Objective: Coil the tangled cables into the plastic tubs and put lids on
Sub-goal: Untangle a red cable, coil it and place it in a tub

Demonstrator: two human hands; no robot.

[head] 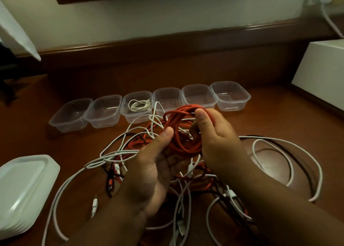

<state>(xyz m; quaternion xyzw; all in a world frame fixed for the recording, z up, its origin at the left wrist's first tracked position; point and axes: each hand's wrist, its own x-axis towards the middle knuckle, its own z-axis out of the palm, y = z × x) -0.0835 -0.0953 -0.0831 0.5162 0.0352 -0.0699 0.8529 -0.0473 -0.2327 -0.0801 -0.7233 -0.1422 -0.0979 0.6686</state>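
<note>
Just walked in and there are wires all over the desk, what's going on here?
A person is tidying cables. Both hands, the left hand and the right hand, hold a red cable coil above the tangled cables on the desk. Of six clear tubs, only the third tub from the left holds a coiled white cable. The stack of lids sits unused at left.

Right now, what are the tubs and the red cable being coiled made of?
Tubs: clear, glossy thin plastic; the table shows through the walls. Red cable: matte, seemingly braided fabric jacket, no shine, though blur leaves that open. Both hands, left hand and right hand, grip its coil.
</note>
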